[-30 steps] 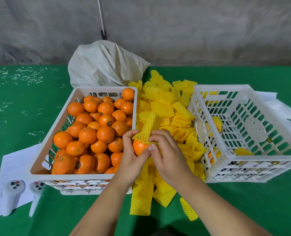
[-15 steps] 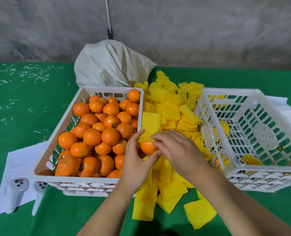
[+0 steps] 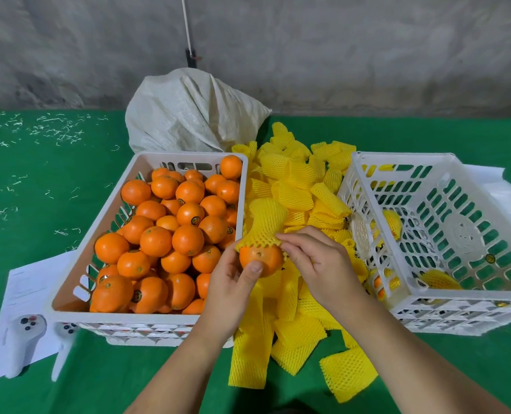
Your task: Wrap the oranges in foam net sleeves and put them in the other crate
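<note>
My left hand [image 3: 233, 283] grips an orange [image 3: 260, 259] from below, thumb on its front. A yellow foam net sleeve [image 3: 264, 227] sits stretched over the orange's top and stands up above it. My right hand [image 3: 314, 261] pinches the sleeve's right edge at the orange. The left white crate [image 3: 78, 255] is full of bare oranges [image 3: 170, 231]. The right white crate [image 3: 445, 162] holds a few wrapped oranges [image 3: 393, 222] along its left and front sides. A heap of loose yellow sleeves [image 3: 296, 186] lies between the crates.
A white woven sack [image 3: 188, 115] stands behind the left crate. Two white controllers [image 3: 24, 339] lie on paper sheets [image 3: 24, 285] at the front left. More paper [image 3: 499, 189] lies right of the right crate. Green cloth [image 3: 39, 174] covers the table; a grey wall rises behind.
The sleeve's mouth has spread wider over the orange's top, with more of the orange showing below. Both hands stayed at the orange while the view shifted slightly.
</note>
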